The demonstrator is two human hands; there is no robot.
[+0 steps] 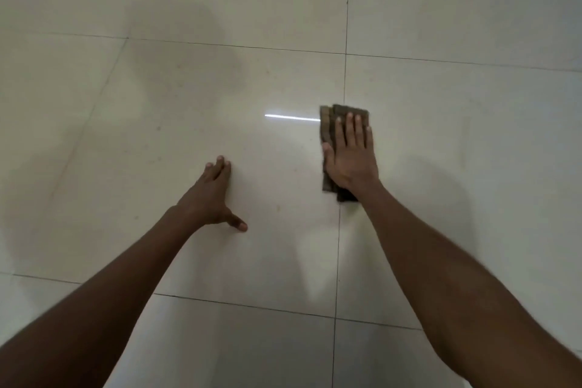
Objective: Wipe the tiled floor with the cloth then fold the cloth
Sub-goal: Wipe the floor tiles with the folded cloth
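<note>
Brown cloth (329,126) lies over a floor (189,88) grout line, under my flat, spread right hand (349,157). Left hand (211,195) braces, splayed. I should press evenly, overlapping strokes.

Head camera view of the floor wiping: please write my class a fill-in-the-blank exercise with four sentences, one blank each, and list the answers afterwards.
1. The brown cloth lies flat under the person's ____ hand.
2. The left hand rests on the bare ____ floor.
3. The cloth sits across a vertical ____ line between two tiles.
4. A bright streak of reflected ____ shines just left of the cloth.

Answers: right; tiled; grout; light
</note>
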